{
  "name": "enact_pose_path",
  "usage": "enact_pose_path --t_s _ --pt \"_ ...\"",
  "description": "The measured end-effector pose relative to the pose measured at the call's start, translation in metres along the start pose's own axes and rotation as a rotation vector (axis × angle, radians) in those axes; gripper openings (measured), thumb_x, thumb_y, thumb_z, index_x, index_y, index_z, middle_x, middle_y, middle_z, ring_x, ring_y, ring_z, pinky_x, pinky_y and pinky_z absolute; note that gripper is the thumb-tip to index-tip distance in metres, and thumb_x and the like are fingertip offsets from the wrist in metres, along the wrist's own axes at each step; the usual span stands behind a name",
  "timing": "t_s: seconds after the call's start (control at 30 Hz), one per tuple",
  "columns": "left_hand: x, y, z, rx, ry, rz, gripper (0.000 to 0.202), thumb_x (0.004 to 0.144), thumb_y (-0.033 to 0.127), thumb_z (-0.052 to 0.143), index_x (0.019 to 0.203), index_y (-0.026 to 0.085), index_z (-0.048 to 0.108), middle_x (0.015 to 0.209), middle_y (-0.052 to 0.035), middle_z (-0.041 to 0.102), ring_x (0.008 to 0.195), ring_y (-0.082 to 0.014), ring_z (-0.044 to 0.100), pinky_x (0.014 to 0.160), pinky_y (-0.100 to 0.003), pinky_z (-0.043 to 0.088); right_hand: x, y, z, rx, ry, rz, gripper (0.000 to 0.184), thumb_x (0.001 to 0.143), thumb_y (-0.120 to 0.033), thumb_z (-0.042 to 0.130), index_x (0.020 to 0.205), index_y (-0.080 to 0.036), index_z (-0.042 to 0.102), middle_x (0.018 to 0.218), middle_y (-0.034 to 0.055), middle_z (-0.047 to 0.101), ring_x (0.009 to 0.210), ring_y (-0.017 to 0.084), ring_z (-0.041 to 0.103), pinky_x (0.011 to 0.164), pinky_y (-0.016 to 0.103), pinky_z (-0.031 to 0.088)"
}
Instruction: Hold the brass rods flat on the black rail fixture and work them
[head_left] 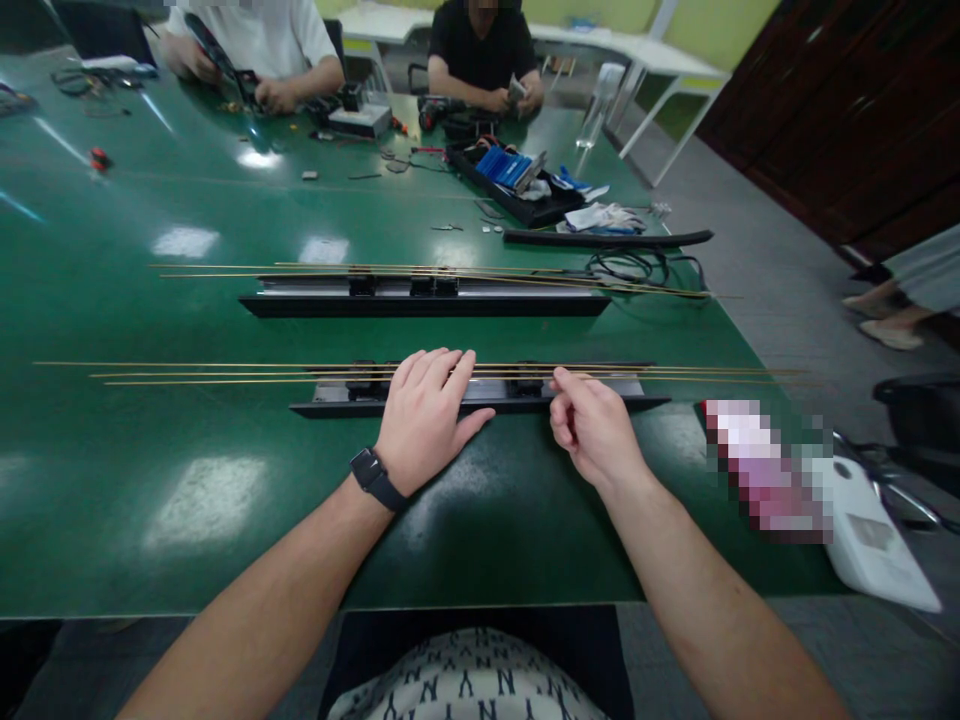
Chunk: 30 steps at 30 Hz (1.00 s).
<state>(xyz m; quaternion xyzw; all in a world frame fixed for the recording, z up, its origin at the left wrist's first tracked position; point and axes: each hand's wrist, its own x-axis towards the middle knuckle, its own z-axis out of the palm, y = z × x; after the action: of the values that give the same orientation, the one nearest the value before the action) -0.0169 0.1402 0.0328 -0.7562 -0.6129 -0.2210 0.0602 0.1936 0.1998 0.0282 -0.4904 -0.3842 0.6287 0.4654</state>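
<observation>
A long, narrow dark channel [487, 404] with a silvery inner face lies across the green table in front of me. Black blocks [527, 377] sit in it, and several thin brass-coloured rods [202, 375] run lengthwise over it, jutting out past both ends. My left hand [427, 400], a dark watch on its wrist, rests palm down over the rods and channel with fingers stretched out. At the channel's right half, my right hand [596, 420] has its fingers curled and its fingertips at the rods. What lies between those fingertips is hidden.
Farther back lies a second dark channel [427, 306] with rods, beside a coiled black cable [626, 265] and a black strip [607, 239]. A black tray [536, 208] holds blue items. A white device [874, 535] lies at the right edge. Two people sit opposite.
</observation>
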Motion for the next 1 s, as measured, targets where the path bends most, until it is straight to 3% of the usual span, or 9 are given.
enact_pose_path --t_s 1.0 --pt "-0.0001 -0.0003 0.0008 0.005 0.004 -0.003 0.063 0.093 0.048 0.066 0.145 0.014 0.053 0.138 -0.0162 0.063 0.133 -0.0339 0.055 0.119 -0.052 0.035 0.0001 0.0001 -0.0001 -0.039 -0.024 0.018 0.034 0.082 -0.046 0.081 0.082 -0.017 0.064 0.043 -0.0053 0.052 0.029 0.006 0.035 0.028 0.017 0.020"
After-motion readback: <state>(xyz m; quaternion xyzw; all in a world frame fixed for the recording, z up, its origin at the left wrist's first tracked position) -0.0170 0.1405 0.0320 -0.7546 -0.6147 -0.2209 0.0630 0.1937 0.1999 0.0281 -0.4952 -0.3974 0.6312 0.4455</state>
